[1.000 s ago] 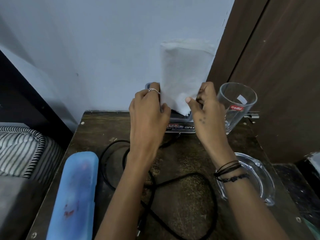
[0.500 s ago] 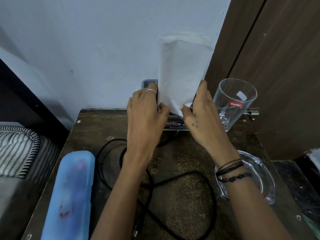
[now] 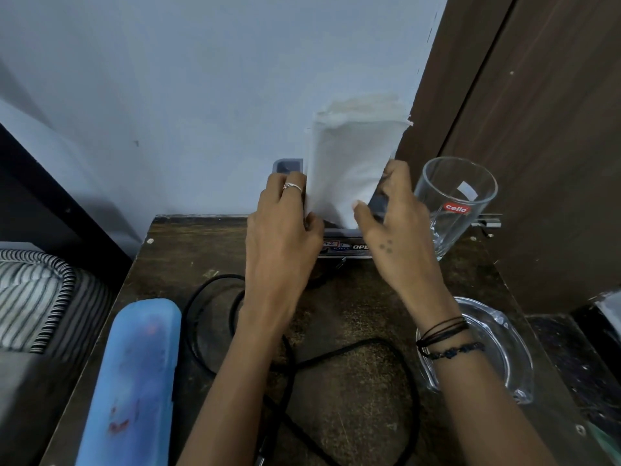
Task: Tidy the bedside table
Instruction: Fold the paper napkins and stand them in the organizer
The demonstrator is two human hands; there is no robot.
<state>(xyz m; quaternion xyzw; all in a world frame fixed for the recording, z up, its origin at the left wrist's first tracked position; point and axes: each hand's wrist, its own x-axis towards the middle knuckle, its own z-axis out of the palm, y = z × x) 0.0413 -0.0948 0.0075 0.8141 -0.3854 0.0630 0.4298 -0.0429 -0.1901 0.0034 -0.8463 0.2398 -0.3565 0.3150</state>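
Tissues (image 3: 349, 163): one stack, two hands.

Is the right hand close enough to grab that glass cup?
Probably yes. The right hand is beside the glass cup, with nothing between them, but it is busy holding the white tissues and must let go first.

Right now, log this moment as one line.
left hand: grips tissue stack | right hand: steadies it | glass: upright beside
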